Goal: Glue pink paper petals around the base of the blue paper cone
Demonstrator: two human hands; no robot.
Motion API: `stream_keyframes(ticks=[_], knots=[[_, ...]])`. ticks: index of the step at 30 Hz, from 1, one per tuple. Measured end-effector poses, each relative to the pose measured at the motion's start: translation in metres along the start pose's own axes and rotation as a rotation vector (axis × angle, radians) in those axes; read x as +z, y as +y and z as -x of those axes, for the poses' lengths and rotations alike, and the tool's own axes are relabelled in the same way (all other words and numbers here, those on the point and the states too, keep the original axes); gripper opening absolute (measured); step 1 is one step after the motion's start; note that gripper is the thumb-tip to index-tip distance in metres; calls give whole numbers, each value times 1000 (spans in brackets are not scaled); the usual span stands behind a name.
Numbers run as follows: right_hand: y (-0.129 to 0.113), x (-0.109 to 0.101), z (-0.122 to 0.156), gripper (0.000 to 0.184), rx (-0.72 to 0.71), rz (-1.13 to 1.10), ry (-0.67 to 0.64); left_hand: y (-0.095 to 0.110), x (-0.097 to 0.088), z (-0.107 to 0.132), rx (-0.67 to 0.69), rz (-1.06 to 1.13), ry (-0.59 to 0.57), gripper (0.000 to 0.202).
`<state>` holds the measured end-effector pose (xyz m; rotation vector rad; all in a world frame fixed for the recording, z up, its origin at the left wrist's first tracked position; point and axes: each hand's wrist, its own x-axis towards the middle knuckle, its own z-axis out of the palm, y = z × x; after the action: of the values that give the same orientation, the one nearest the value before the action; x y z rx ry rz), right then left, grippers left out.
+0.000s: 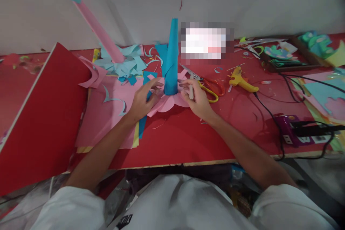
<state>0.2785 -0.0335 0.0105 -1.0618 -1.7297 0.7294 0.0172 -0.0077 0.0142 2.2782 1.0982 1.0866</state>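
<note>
The red-topped bench (167, 143) runs along a wall, its front edge pale and rough. On its left lies a stack of pink sheets (94, 115) with yellow paper showing underneath, and behind that a heap of pale blue scraps (132, 66). A scalloped pink paper piece (165, 105) lies around the middle. To its right are scissors (215, 98) with orange and yellow handles, then a yellow glue gun (244, 83). Farther right sit a brown tray (299, 67), a purple box (288, 124) and coloured sheets (323, 84).
</note>
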Motion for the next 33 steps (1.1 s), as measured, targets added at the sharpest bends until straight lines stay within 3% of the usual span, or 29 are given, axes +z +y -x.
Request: stream_keyframes(ticks=[3, 8, 13, 16, 25, 28, 33], knots=[[4, -3, -3, 18, 38, 140, 29, -4, 2, -1, -75, 52, -39, 52], [1, -4, -3, 18, -19, 219, -46, -11, 7, 1, -59, -103, -123, 51], [-2, -4, -1, 18, -112, 227, -138, -12, 7, 3, -42, -186, -40, 46], [0, -3, 1, 30, -146, 242, -191, -12, 7, 4, -8, -216, 9, 45], [2, 1, 2, 39, -179, 219, -269, -19, 13, 4, -129, -314, -33, 32], [-2, 1, 2, 39, -182, 203, -202, -13, 9, 4, -189, -250, 46, 35], [-8, 2, 4, 42, -165, 203, -93, -7, 6, 4, -245, -153, 288, 47]])
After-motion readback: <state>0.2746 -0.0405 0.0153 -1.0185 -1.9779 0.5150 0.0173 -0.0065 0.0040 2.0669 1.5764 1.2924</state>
